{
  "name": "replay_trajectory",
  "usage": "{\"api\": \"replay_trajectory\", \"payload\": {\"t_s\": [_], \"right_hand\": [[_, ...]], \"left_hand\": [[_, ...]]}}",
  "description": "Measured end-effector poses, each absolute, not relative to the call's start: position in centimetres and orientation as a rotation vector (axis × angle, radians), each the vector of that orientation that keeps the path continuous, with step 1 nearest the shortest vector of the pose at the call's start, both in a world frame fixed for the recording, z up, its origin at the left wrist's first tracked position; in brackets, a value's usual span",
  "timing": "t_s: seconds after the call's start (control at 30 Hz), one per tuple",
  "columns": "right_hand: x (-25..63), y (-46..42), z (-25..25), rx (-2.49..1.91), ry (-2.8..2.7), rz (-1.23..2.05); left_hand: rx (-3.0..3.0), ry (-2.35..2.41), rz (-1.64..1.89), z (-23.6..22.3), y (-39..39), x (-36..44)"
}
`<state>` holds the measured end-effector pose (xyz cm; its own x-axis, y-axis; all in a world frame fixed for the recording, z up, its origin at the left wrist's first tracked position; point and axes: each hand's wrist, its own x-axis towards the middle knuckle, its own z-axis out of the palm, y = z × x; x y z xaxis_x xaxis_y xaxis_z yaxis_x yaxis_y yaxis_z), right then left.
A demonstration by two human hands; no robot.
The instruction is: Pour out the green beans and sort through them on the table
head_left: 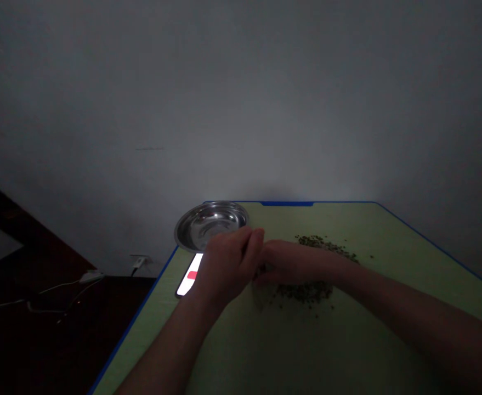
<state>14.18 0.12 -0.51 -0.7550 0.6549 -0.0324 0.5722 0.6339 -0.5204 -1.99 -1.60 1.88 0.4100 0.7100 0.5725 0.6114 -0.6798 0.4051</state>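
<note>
My left hand (229, 260) is closed, its thumb pressed along the curled fingers, just in front of a shiny metal bowl (214, 225). My right hand (285, 262) meets it from the right, with fingers curled down and bunched together. What either hand holds, if anything, is hidden by the fingers and the dim light. Small dark greenish-brown pieces (306, 293), like seeds or dried bits, lie loose on the table beneath and beyond my right hand and wrist, which cover part of them.
The pale green table (232, 351) has a blue edge and stands against a grey wall (241, 109). A lit phone (188, 278) lies left of my left wrist. White cables and a plug (139, 263) are down at the left, beside the dark floor.
</note>
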Motion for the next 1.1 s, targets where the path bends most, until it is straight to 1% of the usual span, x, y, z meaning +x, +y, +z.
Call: {"api": "replay_trajectory", "payload": {"t_s": [0.33,0.5,0.63,0.73,0.87,1.1], "right_hand": [[18.2,-3.4,1.8,-1.111,-2.810,0.747],[19.4,-4.3,2.6,-1.075,-2.685,0.784],[20.3,-4.9,2.9,-1.203,-2.503,0.671],[21.5,-5.4,2.8,-1.379,-2.352,0.556],[23.2,-6.4,1.9,-1.587,-2.240,0.542],[23.5,-7.7,0.1,-1.648,-2.218,0.586]], "left_hand": [[2.540,1.158,1.115,1.9,-1.8,-1.8],[2.547,1.145,1.113,1.8,-1.8,-1.8],[2.556,1.132,1.096,1.8,-1.7,-1.7],[2.559,1.123,1.088,1.7,-1.7,-1.6],[2.571,1.108,1.098,1.6,-1.7,-1.6],[2.576,1.133,1.056,1.5,-1.7,-1.5]]}}
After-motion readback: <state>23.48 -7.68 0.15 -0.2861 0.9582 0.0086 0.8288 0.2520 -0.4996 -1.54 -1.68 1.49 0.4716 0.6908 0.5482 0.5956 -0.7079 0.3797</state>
